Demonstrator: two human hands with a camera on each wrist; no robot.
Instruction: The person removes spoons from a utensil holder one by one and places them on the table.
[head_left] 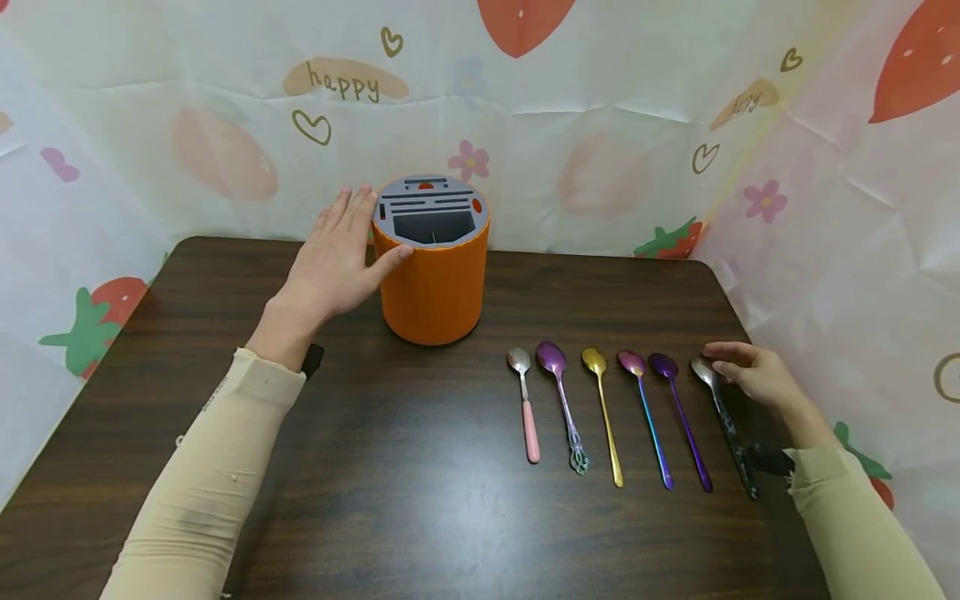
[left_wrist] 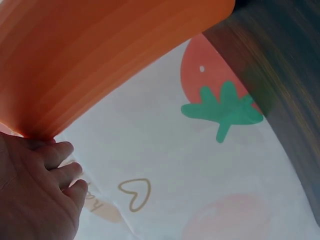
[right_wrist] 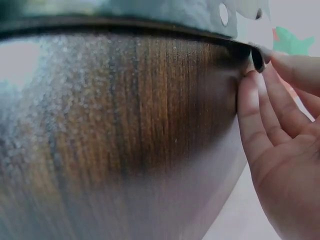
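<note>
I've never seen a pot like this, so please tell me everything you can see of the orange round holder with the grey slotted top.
The orange cylindrical holder stands upright near the back edge of the dark wooden table. Its smooth wall looks like plastic. A grey insert caps it, with one large rectangular opening, several narrow slots and small orange spots. Nothing shows inside the opening. The left hand rests flat against its left side, thumb on the wall just below the rim. The row of spoons lies apart from it, to its right.

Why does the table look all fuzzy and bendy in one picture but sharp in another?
In the right wrist view the table sits too close, so it is blurred and curves like a dome. In the head view it is sharp, with soft glare near the spoons. In the left wrist view the orange holder is a smooth blur.
</note>
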